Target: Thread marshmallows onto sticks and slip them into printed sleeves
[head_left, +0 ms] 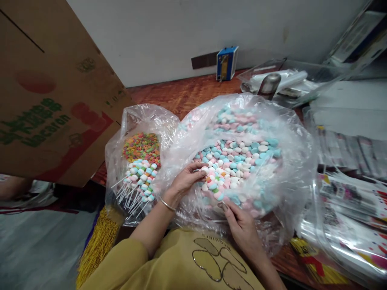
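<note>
A big clear plastic bag (pixel 290 169) in front of me is full of small pastel candies (pixel 238 161), pink, blue and white. My left hand (pixel 186 179) reaches into the bag's left side, fingers pinched on a white candy at the edge of the pile. My right hand (pixel 240 225) rests against the bag's near rim, fingers curled on the plastic. A smaller clear bag (pixel 133 121) to the left holds candy skewers (pixel 137 183) on white sticks and orange-green candies (pixel 142 147).
A large cardboard box (pixel 51 96) leans at the left. A blue device (pixel 226 62) stands by the wall at the back of the wooden table (pixel 175 94). Plastic wrapping and a metal cylinder (pixel 269 84) lie behind; stacks of printed sheets in plastic (pixel 350 189) fill the right.
</note>
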A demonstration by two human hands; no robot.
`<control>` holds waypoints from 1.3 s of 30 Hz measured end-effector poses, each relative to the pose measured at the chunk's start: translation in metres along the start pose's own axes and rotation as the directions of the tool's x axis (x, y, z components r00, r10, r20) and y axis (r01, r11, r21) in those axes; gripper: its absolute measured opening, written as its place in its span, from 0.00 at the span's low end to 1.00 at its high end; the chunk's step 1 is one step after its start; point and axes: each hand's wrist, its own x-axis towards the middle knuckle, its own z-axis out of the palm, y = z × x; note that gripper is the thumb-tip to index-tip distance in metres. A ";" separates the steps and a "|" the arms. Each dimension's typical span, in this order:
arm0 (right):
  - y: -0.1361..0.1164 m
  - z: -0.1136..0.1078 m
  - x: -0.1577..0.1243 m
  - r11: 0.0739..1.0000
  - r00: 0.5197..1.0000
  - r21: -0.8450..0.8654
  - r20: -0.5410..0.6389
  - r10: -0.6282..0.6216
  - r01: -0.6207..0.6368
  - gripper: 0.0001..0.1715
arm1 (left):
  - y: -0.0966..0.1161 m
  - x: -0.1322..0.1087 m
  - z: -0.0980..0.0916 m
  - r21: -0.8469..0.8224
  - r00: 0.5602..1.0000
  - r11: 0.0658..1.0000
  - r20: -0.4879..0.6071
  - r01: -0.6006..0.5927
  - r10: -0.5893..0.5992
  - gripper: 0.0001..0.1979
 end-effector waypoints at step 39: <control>-0.023 -0.003 -0.002 0.980 0.981 -0.052 0.021 0.193 -0.192 0.25 | -0.013 -0.008 0.012 0.110 0.958 0.952 -0.007 -0.284 0.287 0.13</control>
